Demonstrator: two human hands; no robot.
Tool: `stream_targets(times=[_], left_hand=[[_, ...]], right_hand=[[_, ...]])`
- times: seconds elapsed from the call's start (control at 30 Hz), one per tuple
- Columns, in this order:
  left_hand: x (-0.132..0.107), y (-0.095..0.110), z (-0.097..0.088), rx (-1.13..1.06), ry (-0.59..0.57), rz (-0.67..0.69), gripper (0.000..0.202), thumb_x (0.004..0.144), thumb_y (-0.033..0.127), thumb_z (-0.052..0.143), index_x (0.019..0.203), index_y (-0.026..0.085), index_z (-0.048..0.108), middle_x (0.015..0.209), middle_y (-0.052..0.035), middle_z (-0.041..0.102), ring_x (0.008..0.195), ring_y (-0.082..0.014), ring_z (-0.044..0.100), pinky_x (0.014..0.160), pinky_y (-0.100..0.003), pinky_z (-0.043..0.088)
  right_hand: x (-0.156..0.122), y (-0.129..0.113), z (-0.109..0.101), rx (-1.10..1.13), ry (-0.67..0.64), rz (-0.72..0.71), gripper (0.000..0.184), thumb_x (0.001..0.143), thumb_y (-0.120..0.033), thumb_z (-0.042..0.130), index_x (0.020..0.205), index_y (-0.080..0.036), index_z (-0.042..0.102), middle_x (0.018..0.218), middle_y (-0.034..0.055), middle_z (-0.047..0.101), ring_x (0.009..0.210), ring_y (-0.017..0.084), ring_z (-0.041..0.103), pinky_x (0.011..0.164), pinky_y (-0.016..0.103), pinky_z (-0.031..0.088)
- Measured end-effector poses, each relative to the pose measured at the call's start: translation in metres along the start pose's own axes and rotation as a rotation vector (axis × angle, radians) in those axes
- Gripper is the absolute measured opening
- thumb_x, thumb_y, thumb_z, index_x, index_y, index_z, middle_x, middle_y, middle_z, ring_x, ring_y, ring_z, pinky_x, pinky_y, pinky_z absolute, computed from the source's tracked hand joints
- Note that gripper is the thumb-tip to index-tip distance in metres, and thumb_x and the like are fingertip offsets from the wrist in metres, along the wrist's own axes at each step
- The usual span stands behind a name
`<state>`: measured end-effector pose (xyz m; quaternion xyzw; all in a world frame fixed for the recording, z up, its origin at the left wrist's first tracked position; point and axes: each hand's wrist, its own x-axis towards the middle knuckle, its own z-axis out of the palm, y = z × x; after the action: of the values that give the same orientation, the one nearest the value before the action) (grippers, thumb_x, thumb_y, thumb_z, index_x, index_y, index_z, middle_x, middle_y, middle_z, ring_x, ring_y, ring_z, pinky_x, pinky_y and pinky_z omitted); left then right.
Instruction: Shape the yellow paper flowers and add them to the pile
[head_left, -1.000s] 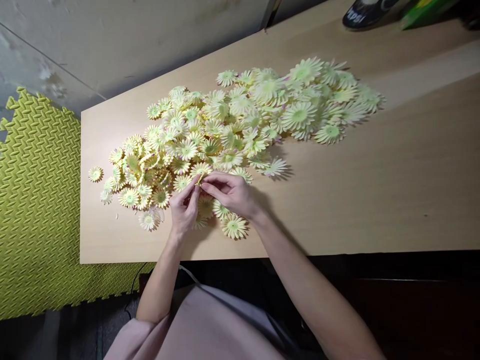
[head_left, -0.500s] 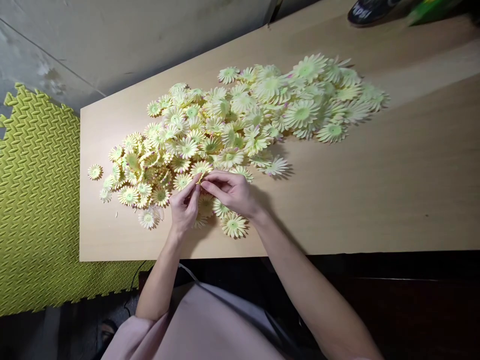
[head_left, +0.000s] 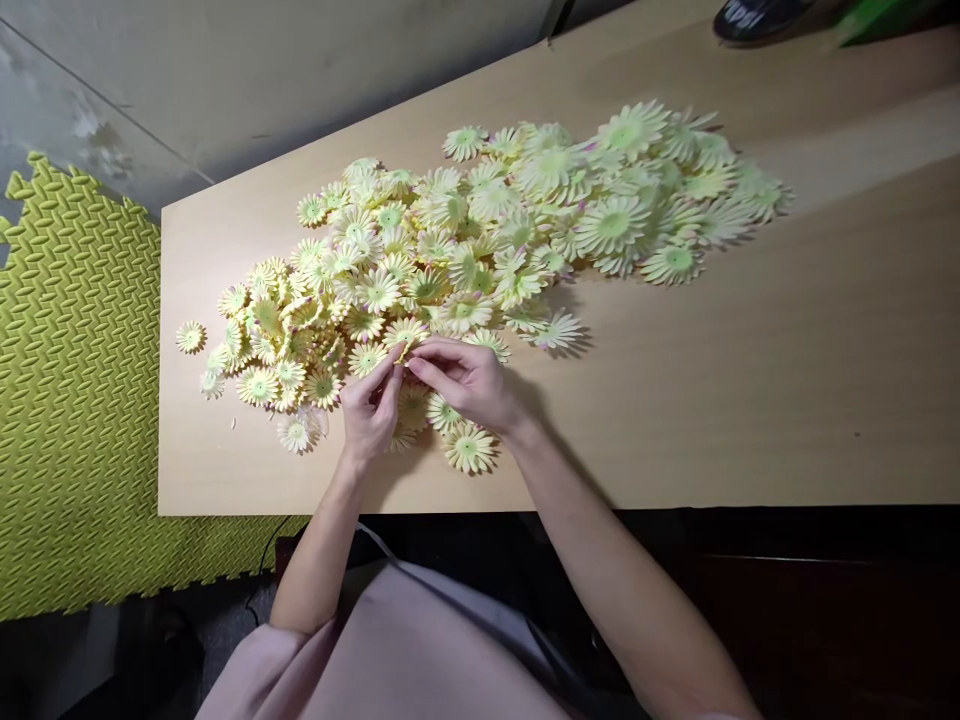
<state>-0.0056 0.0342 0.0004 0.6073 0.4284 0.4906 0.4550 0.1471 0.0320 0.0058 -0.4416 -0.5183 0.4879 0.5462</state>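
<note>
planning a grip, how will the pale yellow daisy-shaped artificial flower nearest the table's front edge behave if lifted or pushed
The flower looks thin, so probably light. Its narrow, separate petals may bend easily. Lying face up, it would likely slide rather than roll.

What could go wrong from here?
The small yellow piece at the fingertips of the left hand and right hand could slip into the yellowish flower pile and get lost.

The right wrist might brush the loose flower near the front edge of the table.
</note>
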Motion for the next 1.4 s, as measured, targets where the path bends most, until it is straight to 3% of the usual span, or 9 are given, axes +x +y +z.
stream_targets(times=[0.17, 0.73, 1.4], left_hand=[[0.0007, 0.0027, 0.0009, -0.036, 0.008, -0.010, 0.032, 0.094, 0.035, 0.064, 0.123, 0.026, 0.073, 0.123, -0.0063, 0.074, 0.111, -0.0205, 0.073, 0.100, -0.034, 0.059], [-0.0006, 0.0007, 0.0004, 0.037, 0.007, 0.022, 0.033, 0.095, 0.032, 0.062, 0.127, 0.025, 0.070, 0.119, -0.0079, 0.076, 0.104, -0.0183, 0.075, 0.092, -0.031, 0.062], [0.0003, 0.0014, 0.0009, -0.005, 0.019, -0.026, 0.034, 0.092, 0.037, 0.066, 0.123, 0.025, 0.073, 0.116, -0.0079, 0.077, 0.103, -0.0209, 0.075, 0.094, -0.035, 0.062]], right_hand=[[0.0005, -0.0005, 0.0005, 0.009, -0.005, -0.004, 0.021, 0.087, -0.041, 0.070, 0.087, -0.020, 0.073, 0.088, 0.0048, 0.067, 0.082, 0.017, 0.065, 0.068, 0.028, 0.055], [-0.0005, 0.0022, -0.0006, 0.017, -0.015, -0.014, 0.014, 0.089, -0.035, 0.070, 0.090, -0.021, 0.074, 0.091, 0.0043, 0.067, 0.084, 0.016, 0.066, 0.069, 0.026, 0.055], [-0.0005, 0.0025, -0.0014, -0.022, 0.006, 0.016, 0.023, 0.087, -0.043, 0.069, 0.090, -0.020, 0.074, 0.091, 0.0057, 0.070, 0.084, 0.018, 0.068, 0.071, 0.030, 0.060]])
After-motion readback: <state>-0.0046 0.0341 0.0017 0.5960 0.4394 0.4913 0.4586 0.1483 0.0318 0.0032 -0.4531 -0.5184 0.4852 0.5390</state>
